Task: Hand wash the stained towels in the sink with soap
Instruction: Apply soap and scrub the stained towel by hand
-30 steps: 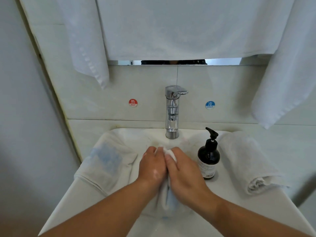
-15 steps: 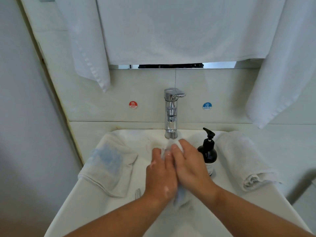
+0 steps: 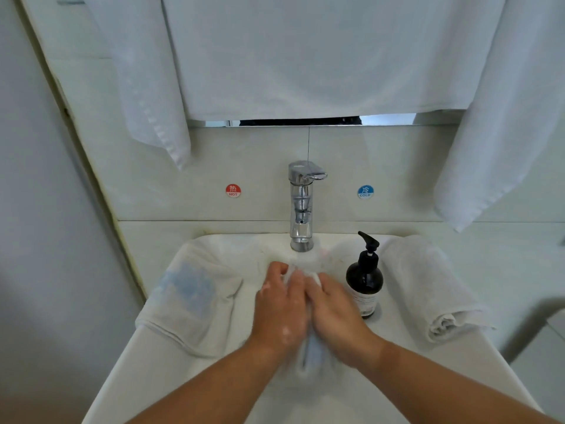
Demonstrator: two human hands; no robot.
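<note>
Low in the frame's centre, above the white sink [image 3: 434,381], the left hand [image 3: 279,310] and right hand [image 3: 336,313] press together, each grip curled tight round one wet, bunched white towel [image 3: 310,353] tinged blue.

We see a chrome tap [image 3: 301,206] between a red HOT sticker [image 3: 233,190] and a blue COLD sticker [image 3: 365,191], beneath a large hanging white cloth [image 3: 305,56].

Over the sink [image 3: 146,377], the left hand [image 3: 279,304] and right hand [image 3: 336,313] grip a wet towel [image 3: 312,353] between them. From the hands: faucet [image 3: 301,206] at 12 o'clock, dark soap pump bottle [image 3: 365,280] at 2, blue-stained towel [image 3: 189,298] at 9, rolled white towel [image 3: 428,289] at 3.
</note>
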